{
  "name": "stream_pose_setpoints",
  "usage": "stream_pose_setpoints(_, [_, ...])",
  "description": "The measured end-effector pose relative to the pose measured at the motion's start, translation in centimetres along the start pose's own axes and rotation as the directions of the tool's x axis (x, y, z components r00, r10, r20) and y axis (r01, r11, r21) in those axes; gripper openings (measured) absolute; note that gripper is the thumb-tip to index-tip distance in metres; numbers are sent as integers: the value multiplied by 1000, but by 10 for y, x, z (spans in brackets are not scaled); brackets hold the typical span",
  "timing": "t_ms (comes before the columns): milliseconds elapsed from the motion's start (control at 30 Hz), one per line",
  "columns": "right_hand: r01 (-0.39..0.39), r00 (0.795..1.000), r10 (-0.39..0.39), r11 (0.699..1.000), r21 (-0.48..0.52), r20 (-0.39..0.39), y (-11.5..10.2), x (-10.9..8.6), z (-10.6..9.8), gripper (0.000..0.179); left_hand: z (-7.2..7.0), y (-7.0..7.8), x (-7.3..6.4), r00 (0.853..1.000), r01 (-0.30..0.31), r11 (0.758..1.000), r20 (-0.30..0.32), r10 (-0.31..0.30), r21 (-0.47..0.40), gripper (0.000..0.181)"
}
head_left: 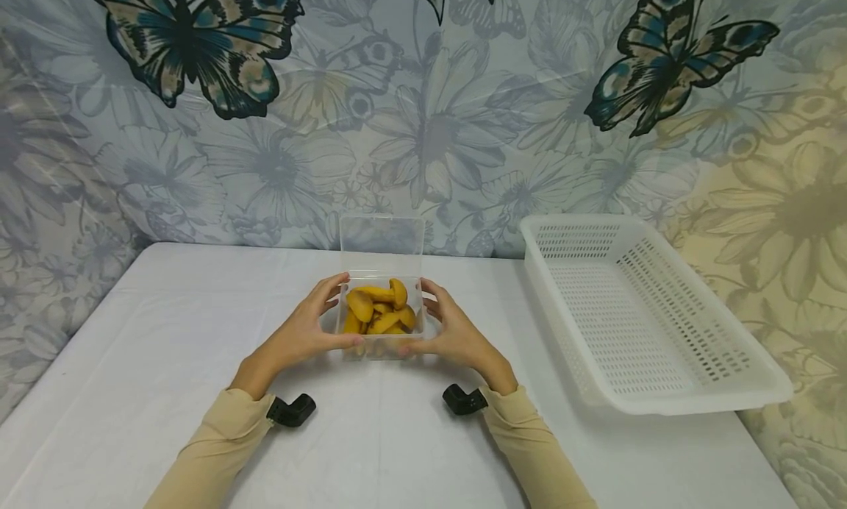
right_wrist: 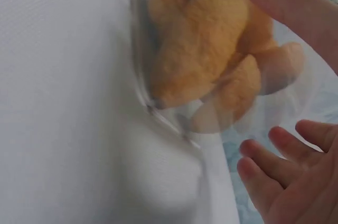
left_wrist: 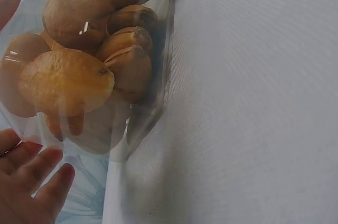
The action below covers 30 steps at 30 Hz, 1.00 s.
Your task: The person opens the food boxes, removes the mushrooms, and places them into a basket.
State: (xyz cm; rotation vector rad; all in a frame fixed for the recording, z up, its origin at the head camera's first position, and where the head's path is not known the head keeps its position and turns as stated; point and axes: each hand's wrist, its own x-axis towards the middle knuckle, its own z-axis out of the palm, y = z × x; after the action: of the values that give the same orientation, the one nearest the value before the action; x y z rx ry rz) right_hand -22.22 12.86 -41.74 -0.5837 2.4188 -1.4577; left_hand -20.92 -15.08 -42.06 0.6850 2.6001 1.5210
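Note:
A clear plastic box (head_left: pixel 381 347) sits toward the back of the white table, its hinged lid (head_left: pixel 381 244) standing up behind it. Inside lie several yellow, curved and rounded fruit-like pieces (head_left: pixel 377 307). At the box's left side, my left hand (head_left: pixel 307 325) holds it, thumb along the front and fingers reaching round the side. My right hand (head_left: pixel 456 332) grips the opposite side in the same manner. The right wrist view shows that thumb (right_wrist: pixel 296 10) over the clear wall, with the fingers (right_wrist: pixel 269 168) spread past the side. Through the wall, the left wrist view shows an oval yellow piece (left_wrist: pixel 66 81).
To the right, a large white perforated plastic basket (head_left: pixel 695 406) stands along the table edge. A white cloth covers the table (head_left: pixel 132 362). Behind it hangs a flowered and butterfly-patterned backdrop (head_left: pixel 437 126). Small black devices (head_left: pixel 294 411) stick out at both beige cuffs.

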Motion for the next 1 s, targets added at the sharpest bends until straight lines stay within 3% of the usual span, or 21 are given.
stream_pose_setpoints(167, [25,1000,-25,999,32,-1,-2,-3,-9,116,0,0,0,1000,-3,1000,-1,3,-10,98])
stream_pose_setpoints(300, [104,994,-103,994,14,-41,-8,-6,-13,101,-2,1,-1,1000,3,1000,-1,-3,7,101])
stream_pose_setpoints(367, [170,979,-173,985,-40,-111,-12,-6,-13,87,-2,1,-1,1000,8,1000,-1,-8,15,102])
stream_pose_setpoints(467, [252,933,-282,955,-154,-221,-20,-7,-9,65,-3,2,-1,1000,10,1000,0,-10,22,103])
stream_pose_setpoints(533, [289,906,-340,932,-220,-250,-26,-7,-5,55,-3,2,-1,1000,9,1000,-1,-9,26,103])
stream_pose_setpoints(600, [317,894,-377,914,-253,-242,-32,-8,0,50,-3,1,0,1000,7,999,-3,-7,36,103])
stream_pose_setpoints(833, [372,880,-433,884,-284,-193,-41,-5,14,45,-3,1,-1,1000,-9,998,1,9,59,103])
stream_pose_setpoints(1000, [371,895,-418,891,-262,-153,-48,2,22,44,-4,2,-2,1000,-17,999,3,17,49,103])
